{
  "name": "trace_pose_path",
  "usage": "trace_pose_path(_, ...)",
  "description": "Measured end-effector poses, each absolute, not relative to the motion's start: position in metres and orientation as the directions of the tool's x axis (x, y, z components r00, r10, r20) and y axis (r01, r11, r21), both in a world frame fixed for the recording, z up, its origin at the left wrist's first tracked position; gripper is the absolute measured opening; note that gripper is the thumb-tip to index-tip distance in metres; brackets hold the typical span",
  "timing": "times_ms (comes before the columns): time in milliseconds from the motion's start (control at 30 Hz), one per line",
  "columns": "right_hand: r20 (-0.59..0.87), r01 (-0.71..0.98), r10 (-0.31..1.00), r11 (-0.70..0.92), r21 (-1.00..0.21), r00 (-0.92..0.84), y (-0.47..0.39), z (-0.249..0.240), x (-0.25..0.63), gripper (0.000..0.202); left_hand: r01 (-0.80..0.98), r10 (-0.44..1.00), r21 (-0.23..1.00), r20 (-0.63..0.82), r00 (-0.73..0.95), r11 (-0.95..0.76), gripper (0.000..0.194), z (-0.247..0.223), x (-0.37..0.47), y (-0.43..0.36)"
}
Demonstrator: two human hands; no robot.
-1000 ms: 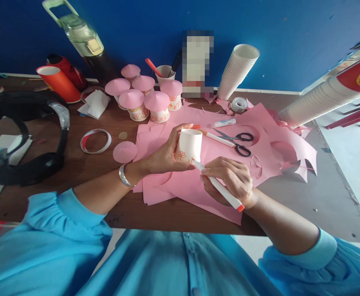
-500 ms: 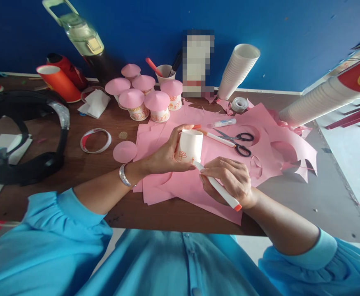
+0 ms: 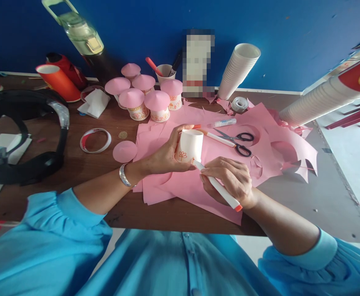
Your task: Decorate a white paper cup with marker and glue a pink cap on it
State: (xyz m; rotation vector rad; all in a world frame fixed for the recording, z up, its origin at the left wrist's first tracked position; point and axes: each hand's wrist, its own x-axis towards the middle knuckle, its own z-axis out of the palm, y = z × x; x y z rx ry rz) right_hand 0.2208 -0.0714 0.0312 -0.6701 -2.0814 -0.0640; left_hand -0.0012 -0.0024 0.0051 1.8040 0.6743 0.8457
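Observation:
A white paper cup (image 3: 191, 144) with an orange flower drawn near its lower edge is held in my left hand (image 3: 167, 156), fingers wrapped round its left side and base. My right hand (image 3: 229, 179) is closed on a white marker (image 3: 220, 190) with an orange end. The marker's tip meets the cup's lower right part, by a small orange mark. Under both hands lie pink paper sheets (image 3: 204, 189). Just beyond the cup are black-handled scissors (image 3: 243, 144) and another white and orange marker (image 3: 219, 139).
Decorated cups with pink cone tops (image 3: 156, 102) stand at the back. Stacked white cups (image 3: 240, 70) lean by the blue wall. Leftward lie a tape roll (image 3: 95, 141), a pink cone (image 3: 124, 152) and a black headset-like frame (image 3: 25, 172). A bottle (image 3: 87, 39) stands behind.

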Motion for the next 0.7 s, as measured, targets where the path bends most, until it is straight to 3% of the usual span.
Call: trace_pose_path(700,0.789,0.503,0.447,0.839,-0.207,-0.422,-0.0713,0.0313,0.2228,0.025,0.105,0.764,0.913,0.264,0.589,-0.395,0.102,0.0018,-0.0033,-0.0028)
